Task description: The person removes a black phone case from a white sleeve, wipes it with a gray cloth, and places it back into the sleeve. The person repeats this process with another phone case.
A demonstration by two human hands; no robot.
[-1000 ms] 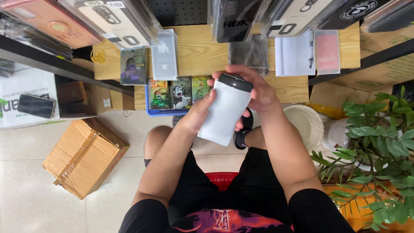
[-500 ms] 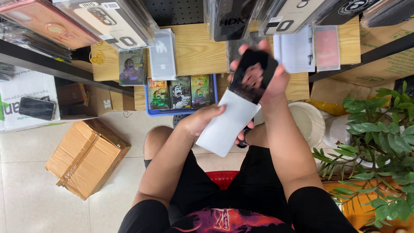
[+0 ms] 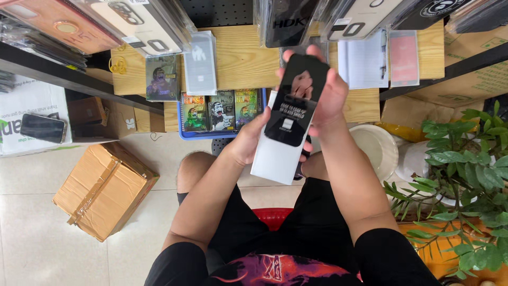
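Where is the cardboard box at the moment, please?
The cardboard box lies on the tiled floor at lower left, beside the person's left knee.

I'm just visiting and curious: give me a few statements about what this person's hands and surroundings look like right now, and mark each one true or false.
1. The right hand holds a flat black packet. True.
2. The left hand grips a white sleeve under that packet. True.
3. A closed cardboard box sits on the wooden table. False: it lies on the tiled floor to the person's left.
4. A green potted plant stands to the person's right. True.
5. The black packet is fully inside the white sleeve. False: most of it sticks out past the sleeve's top end.
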